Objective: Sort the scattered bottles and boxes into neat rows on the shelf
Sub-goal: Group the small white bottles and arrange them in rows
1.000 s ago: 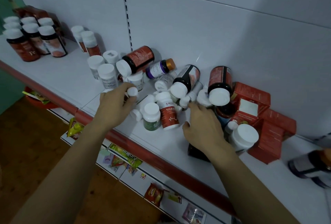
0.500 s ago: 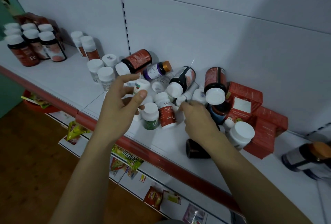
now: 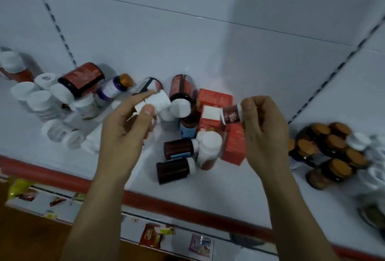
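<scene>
one head-worn view — looking forward and down, close over the shelf (image 3: pixel 218 187) and both hands.

Left grip (image 3: pixel 125 127) pinching, right grip (image 3: pixel 264 127) pinching, both raised, well apart

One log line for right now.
left hand holds white bottle | right hand holds small red-label bottle | red boxes jumbled on shelf

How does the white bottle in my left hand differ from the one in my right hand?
The white bottle in the left hand looks almost all white; the red-labelled bottle in the right hand wears a dark red label. The white bottle looks wider than the red-labelled bottle. Both are pinched and tilted sideways.
</scene>
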Available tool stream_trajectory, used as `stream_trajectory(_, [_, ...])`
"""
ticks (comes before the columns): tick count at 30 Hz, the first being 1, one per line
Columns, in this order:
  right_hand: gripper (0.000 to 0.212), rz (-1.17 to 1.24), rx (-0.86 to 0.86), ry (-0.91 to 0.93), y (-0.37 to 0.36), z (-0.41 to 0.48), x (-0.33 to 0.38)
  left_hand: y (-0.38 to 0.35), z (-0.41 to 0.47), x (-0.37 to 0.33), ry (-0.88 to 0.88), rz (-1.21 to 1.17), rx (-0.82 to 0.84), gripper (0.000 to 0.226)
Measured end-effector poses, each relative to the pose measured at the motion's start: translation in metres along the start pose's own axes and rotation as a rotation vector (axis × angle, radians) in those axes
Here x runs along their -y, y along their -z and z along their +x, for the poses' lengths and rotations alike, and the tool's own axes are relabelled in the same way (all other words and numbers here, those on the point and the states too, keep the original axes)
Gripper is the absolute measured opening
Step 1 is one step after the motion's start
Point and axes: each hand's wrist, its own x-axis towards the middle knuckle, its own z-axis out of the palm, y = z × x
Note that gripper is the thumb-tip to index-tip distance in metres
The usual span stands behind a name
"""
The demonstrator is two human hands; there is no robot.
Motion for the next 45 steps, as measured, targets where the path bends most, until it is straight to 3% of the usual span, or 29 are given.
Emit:
stream_trajectory(2, [0.028, 0.002, -0.084, -0.051, 0.040, 0.000, -0.018, -0.034, 0.000, -0.010, -0.048, 0.026, 0.085, 0.022])
stream_trajectory(7, [0.007, -0.124, -0.271, -0.075, 0.150, -0.020, -0.070, -0.144, -0.014, -0.031, -0.094, 0.008, 0.333, 0.020])
stream_trajectory(14, [0.018, -0.059, -0.583, -0.246, 0.327, -0.049, -0.161, -0.335, -0.075, -0.054, -0.189, 0.115, 0.598, 0.018])
stream_trajectory(20, [0.020, -0.118, -0.745, -0.393, 0.477, -0.075, -0.245, -0.502, -0.124, -0.092, -0.330, 0.248, 0.778, 0.011])
stream_trajectory(27, [0.028, -0.294, -0.528, -0.561, 0.563, -0.079, -0.322, -0.638, -0.157, -0.113, -0.480, 0.470, 1.041, 0.021])
stream_trajectory(31, [0.022, -0.336, -0.308, -0.603, 0.572, -0.072, -0.351, -0.691, -0.164, -0.103, -0.745, 1.009, 1.175, 0.022])
stream_trajectory(34, [0.028, -0.371, -0.169, -0.579, 0.566, -0.062, -0.363, -0.715, -0.167, -0.086, -0.793, 1.206, 1.248, 0.017])
stream_trajectory(40, [0.025, -0.472, -0.136, -0.564, 0.565, -0.051, -0.380, -0.731, -0.167, -0.055, -0.669, 1.065, 1.351, 0.023])
stream_trajectory(45, [0.029, -0.417, -0.147, -0.535, 0.564, -0.056, -0.381, -0.716, -0.164, -0.056, -0.661, 0.971, 1.347, 0.028])
